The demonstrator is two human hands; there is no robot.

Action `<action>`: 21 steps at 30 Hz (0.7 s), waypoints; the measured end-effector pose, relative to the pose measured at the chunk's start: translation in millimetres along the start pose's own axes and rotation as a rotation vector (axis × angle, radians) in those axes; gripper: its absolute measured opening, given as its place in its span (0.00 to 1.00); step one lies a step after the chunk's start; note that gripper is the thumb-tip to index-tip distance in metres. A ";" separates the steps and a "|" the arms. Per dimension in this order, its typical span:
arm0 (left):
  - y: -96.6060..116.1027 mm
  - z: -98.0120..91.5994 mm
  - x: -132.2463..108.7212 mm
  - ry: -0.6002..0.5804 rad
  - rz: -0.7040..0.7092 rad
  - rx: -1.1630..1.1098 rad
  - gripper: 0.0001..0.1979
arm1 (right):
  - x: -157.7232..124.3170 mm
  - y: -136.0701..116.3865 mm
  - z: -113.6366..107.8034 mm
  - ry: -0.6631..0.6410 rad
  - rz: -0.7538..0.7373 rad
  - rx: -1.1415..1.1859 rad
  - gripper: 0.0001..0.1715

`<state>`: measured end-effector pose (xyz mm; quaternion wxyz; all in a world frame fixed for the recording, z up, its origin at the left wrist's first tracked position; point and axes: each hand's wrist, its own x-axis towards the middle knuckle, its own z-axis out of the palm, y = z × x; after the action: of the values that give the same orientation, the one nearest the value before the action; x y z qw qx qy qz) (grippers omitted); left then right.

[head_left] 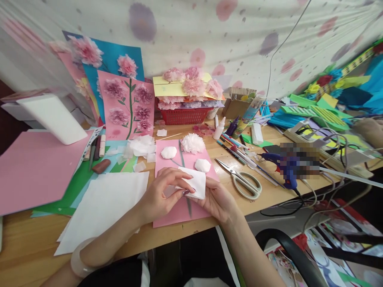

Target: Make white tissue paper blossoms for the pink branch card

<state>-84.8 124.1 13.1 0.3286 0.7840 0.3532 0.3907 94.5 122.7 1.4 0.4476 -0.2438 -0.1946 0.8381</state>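
Observation:
Over a pink sheet on the table, both hands hold a small square of folded white tissue paper. My left hand pinches its lower left edge between thumb and fingers. My right hand supports the square from behind and along its right side, with its fingers partly hidden. On the pink sheet are a fluffy white paper flower and two flat white tissue pads, one at left and one at right. A painted dark stem runs down the sheet.
White sheets lie at left, beside tissue scraps. Scissors, pens and a blue glue gun with its cord lie at right. Behind stand a red basket of paper flowers and a glue bottle. Another person's hand appears far right.

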 end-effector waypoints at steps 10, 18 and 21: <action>3.6 -0.8 2.3 -0.010 0.091 0.071 0.17 | -0.7 -2.3 3.5 0.035 0.012 0.013 0.16; -0.2 -1.3 3.0 0.031 0.066 0.060 0.17 | -3.9 -6.2 8.9 0.002 -0.053 0.065 0.17; -0.4 -2.0 2.9 0.038 0.039 0.060 0.16 | -7.0 -4.7 9.8 -0.035 -0.094 0.024 0.17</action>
<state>-85.3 127.1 14.8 0.2906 0.7927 0.3554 0.4010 95.3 118.2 13.5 0.4859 -0.2142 -0.2034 0.8226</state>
